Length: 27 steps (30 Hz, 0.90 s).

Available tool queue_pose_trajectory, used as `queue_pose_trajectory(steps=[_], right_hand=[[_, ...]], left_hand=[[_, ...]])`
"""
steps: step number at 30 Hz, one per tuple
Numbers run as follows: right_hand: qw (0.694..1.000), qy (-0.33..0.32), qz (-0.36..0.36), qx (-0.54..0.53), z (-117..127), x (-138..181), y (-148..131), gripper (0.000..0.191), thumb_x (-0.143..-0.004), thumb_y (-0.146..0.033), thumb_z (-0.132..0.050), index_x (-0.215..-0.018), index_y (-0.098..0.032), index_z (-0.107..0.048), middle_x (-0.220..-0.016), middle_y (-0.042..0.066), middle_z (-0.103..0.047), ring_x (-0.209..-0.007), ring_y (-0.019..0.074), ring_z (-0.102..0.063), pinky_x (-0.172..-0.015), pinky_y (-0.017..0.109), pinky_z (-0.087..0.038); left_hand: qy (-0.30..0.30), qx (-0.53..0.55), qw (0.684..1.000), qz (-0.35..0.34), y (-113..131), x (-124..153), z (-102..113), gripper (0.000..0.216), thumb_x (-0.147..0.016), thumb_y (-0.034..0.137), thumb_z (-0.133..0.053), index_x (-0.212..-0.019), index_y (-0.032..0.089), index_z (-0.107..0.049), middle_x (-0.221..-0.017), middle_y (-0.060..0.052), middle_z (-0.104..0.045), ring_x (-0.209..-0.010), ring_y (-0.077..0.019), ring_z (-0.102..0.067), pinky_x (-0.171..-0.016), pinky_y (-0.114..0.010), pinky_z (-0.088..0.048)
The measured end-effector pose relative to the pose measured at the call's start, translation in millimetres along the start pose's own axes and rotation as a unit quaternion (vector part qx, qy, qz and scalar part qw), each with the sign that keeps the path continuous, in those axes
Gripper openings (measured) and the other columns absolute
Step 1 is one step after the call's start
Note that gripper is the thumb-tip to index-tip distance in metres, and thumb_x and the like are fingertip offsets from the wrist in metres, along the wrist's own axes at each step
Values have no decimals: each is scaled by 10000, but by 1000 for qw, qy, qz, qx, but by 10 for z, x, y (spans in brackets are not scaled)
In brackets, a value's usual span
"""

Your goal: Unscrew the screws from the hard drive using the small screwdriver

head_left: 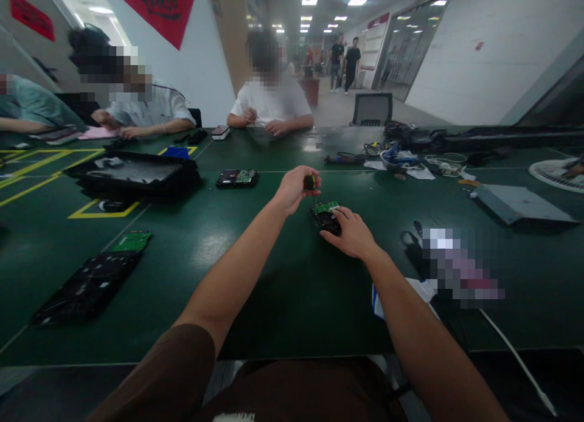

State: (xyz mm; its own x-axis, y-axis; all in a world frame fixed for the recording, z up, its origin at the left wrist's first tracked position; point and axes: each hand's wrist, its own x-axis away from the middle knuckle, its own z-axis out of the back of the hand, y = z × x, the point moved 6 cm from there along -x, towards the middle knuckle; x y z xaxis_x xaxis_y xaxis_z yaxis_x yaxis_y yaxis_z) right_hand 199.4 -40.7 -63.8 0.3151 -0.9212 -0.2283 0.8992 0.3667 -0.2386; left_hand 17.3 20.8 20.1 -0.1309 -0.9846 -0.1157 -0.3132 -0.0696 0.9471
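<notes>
My left hand (296, 190) is closed round the black-and-yellow handle of a screwdriver (310, 182). Its thin shaft points down to the far left edge of a small black device with a green circuit board (326, 207), which lies on the table. My right hand (353, 232) grips the near right side of this device, thumb at the front and fingers over the top, hiding part of it. Whether the screwdriver's tip sits in a screw is too small to tell.
On the green table (274, 312) are a similar opened device (237, 178), a long black casing with a green board (91, 282) and a black tray (132, 172). Cables (396, 157), a grey metal box (524, 204) and a blurred phone-like object (460, 267) lie right. Co-workers sit opposite.
</notes>
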Motion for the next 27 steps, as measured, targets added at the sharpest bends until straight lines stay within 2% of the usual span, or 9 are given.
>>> queue_pose_trajectory(steps=[3, 9, 15, 19, 21, 24, 27], right_hand=[[1000, 5, -2, 8, -14, -3, -2, 809, -923, -708, -558, -1533, -179, -506, -1601, 145, -457, -1324, 397, -519, -1139, 533, -419], [1000, 8, -12, 10, -19, -9, -12, 778, -922, -694, -564, -1531, -212, -510, -1604, 125, -454, -1319, 393, -524, -1121, 529, -434], [1000, 16, -21, 16, -30, -16, -27, 757, -924, -689, -556, -1518, -219, -527, -1601, 114, -461, -1314, 398, -523, -1113, 529, -445], [1000, 19, -20, 14, -33, -8, -33, 749, -930, -687, -549, -1526, -234, -520, -1595, 110, -468, -1321, 401, -517, -1117, 536, -441], [1000, 18, -20, 15, -32, -5, -36, 762, -930, -695, -544, -1528, -223, -518, -1596, 117, -465, -1323, 406, -516, -1116, 539, -442], [999, 14, -23, 18, -33, -5, -38, 782, -928, -712, -532, -1525, -207, -521, -1601, 124, -459, -1323, 413, -516, -1106, 538, -451], [999, 17, -23, 19, -34, -5, -45, 779, -929, -705, -535, -1522, -201, -526, -1599, 128, -463, -1319, 414, -520, -1107, 536, -449]], left_hand=[[22, -39, 999, -17, 18, -12, 29, 184, -826, 293, -550, -789, 162, -674, -888, -86, -644, -805, -182, -625, -625, -282, -568], [39, -76, 996, -27, 15, -16, 34, 203, -824, 326, -583, -770, 166, -696, -961, -96, -618, -847, -184, -586, -585, -246, -558], [39, -85, 995, -14, 56, 37, -4, 117, -839, 270, -639, -815, 161, -670, -875, -75, -618, -782, -167, -596, -662, -316, -605], [42, -32, 999, 0, 36, 31, 8, 98, -866, 249, -650, -827, 174, -601, -802, -54, -636, -734, -161, -626, -746, -389, -621], [38, -26, 999, -6, 26, 12, 21, 95, -869, 248, -635, -814, 173, -615, -813, -59, -641, -739, -160, -630, -735, -358, -611], [56, -83, 994, -35, 38, -8, 63, 141, -854, 262, -614, -770, 169, -678, -848, -68, -637, -741, -155, -609, -623, -256, -548], [53, -107, 992, -42, 38, -7, 58, 172, -851, 285, -599, -788, 169, -711, -875, -77, -643, -756, -164, -604, -566, -239, -512]])
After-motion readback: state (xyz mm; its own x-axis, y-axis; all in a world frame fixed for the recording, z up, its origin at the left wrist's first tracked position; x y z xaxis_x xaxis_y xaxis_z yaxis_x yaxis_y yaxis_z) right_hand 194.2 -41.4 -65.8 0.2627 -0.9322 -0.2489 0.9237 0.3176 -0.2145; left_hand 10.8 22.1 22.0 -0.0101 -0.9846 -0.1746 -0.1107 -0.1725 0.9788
